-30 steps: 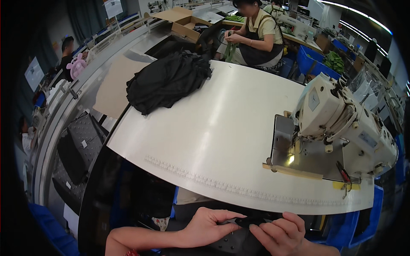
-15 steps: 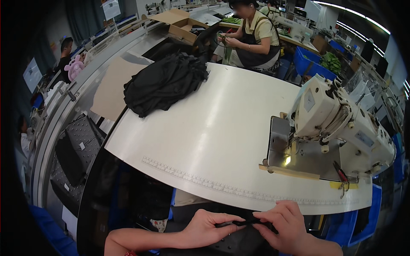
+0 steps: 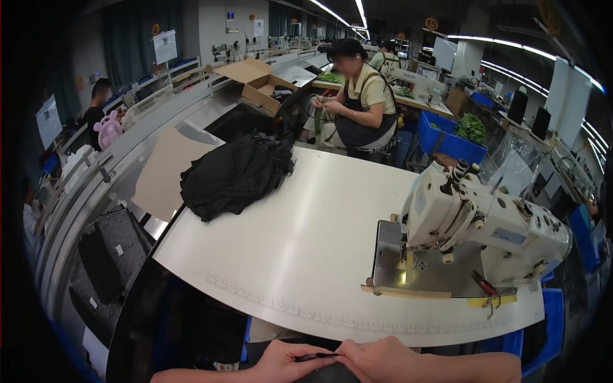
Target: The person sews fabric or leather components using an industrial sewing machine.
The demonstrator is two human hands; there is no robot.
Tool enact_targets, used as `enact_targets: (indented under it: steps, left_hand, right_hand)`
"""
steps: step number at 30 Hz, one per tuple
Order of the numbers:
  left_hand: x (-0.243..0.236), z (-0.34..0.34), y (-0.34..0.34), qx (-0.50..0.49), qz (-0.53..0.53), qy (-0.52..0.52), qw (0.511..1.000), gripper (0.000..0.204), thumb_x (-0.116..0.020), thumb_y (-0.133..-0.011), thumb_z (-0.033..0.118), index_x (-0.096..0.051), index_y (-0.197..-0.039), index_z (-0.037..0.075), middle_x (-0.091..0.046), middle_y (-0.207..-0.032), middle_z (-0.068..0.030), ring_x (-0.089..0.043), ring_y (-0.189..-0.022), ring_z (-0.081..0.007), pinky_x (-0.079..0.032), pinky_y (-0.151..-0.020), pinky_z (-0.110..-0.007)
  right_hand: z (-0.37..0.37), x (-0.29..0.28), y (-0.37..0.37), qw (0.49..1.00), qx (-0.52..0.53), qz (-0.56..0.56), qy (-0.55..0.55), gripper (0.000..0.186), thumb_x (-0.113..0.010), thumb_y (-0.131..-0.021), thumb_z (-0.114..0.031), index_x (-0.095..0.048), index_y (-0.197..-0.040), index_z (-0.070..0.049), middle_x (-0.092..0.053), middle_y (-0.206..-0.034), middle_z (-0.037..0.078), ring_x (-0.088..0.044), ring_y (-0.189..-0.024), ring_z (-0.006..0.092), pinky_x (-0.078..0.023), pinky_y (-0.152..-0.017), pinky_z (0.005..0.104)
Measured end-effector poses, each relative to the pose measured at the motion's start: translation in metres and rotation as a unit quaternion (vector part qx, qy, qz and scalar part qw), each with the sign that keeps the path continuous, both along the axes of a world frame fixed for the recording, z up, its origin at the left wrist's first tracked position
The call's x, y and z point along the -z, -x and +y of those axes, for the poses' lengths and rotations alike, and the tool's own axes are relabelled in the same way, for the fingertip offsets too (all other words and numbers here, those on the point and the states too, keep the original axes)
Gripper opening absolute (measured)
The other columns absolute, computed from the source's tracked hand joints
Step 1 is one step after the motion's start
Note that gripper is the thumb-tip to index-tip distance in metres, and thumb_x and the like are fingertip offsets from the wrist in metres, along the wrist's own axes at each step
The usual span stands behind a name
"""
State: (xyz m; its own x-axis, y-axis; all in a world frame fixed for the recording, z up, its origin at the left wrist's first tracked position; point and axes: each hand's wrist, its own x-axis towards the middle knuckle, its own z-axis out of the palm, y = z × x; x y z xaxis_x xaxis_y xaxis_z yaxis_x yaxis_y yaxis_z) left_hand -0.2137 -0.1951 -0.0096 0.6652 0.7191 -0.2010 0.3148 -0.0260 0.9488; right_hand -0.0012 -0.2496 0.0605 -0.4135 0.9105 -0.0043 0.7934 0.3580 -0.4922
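Both of my hands meet low in the view, just below the table's front edge. Thumb and fingers of my left hand (image 3: pixel 284 362) pinch a small piece of black fabric (image 3: pixel 325 355). My right hand (image 3: pixel 380 359) is closed on the same piece, and its fingertips press close against the left ones. Most of the fabric is hidden by the fingers. Beyond my hands lies the white sewing table (image 3: pixel 300 255), with a printed ruler strip along its near edge. A heap of black fabric pieces (image 3: pixel 236 175) rests on its far left part.
To the right stands a white sewing machine (image 3: pixel 472 223), with red-handled snips (image 3: pixel 483 283) beside its metal plate. Blue bins (image 3: pixel 543 329) sit under the right edge. Across the table a seated co-worker (image 3: pixel 364 105) handles a green strip. An open cardboard box (image 3: pixel 262 86) lies behind the heap.
The view has tilted upward, so the table and my hands sit lower in the picture. My right hand has turned and closed in against the left one. Both still grip the black fabric.
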Motion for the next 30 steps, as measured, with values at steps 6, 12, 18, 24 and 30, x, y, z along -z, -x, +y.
enact_targets:
  steps: [6, 12, 18, 24, 30]
  left_hand:
    - [-0.052, 0.011, 0.057, -0.172, -0.01, -0.092, 0.981, 0.013, -0.077, -0.083, 0.006, -0.072, -0.094, 0.002, -0.072, -0.084, -0.0056, -0.064, -0.076, -0.0086, -0.049, -0.069, -0.023]
    - [-0.159, 0.073, 0.059, 0.053, 0.226, -0.573, 0.786, 0.02, -0.076, -0.079, 0.016, -0.071, -0.098, 0.014, -0.061, -0.073, -0.0027, -0.057, -0.071, -0.0187, -0.044, -0.073, -0.031]
    - [-0.121, 0.165, -0.075, 0.292, 0.118, -0.51, 0.8, 0.016, -0.066, -0.089, 0.021, -0.069, -0.1, 0.01, -0.06, -0.082, -0.0054, -0.059, -0.083, -0.0249, -0.041, -0.091, -0.037]
    - [-0.062, 0.199, -0.169, 0.368, 0.115, -0.314, 0.868, 0.016, -0.071, -0.088, 0.023, -0.072, -0.099, 0.011, -0.069, -0.093, -0.0035, -0.063, -0.096, -0.0219, -0.038, -0.101, -0.038]
    - [-0.016, 0.201, -0.216, 0.348, 0.04, -0.375, 0.858, 0.017, -0.071, -0.082, 0.022, -0.073, -0.091, 0.008, -0.07, -0.085, -0.0093, -0.065, -0.084, -0.0267, -0.042, -0.09, -0.038]
  right_hand:
    - [0.034, 0.003, 0.03, 0.98, -0.03, 0.188, -0.063, 0.016, -0.061, -0.093, -0.018, -0.053, -0.09, -0.003, -0.059, -0.064, 0.018, -0.062, -0.055, 0.0358, -0.05, -0.051, 0.0428]
    - [0.074, 0.031, 0.058, 0.85, 0.057, 0.518, 0.082, 0.013, -0.063, -0.097, -0.015, -0.057, -0.101, -0.004, -0.059, -0.067, 0.003, -0.051, -0.056, 0.0057, -0.042, -0.054, 0.0234]
    - [0.055, 0.072, -0.006, 0.748, 0.269, 0.592, 0.135, 0.021, -0.057, -0.1, -0.023, -0.056, -0.103, -0.002, -0.066, -0.091, 0.007, -0.066, -0.077, 0.0143, -0.056, -0.07, 0.0295]
    - [0.043, 0.081, -0.06, 0.688, 0.374, 0.606, 0.143, 0.026, -0.054, -0.102, -0.022, -0.053, -0.105, 0.003, -0.062, -0.092, 0.008, -0.064, -0.081, 0.0128, -0.058, -0.07, 0.0298]
    - [0.054, 0.067, -0.112, 0.675, 0.407, 0.555, 0.265, 0.03, -0.052, -0.101, -0.017, -0.053, -0.102, 0.013, -0.061, -0.091, 0.015, -0.07, -0.075, 0.0243, -0.064, -0.067, 0.0369]
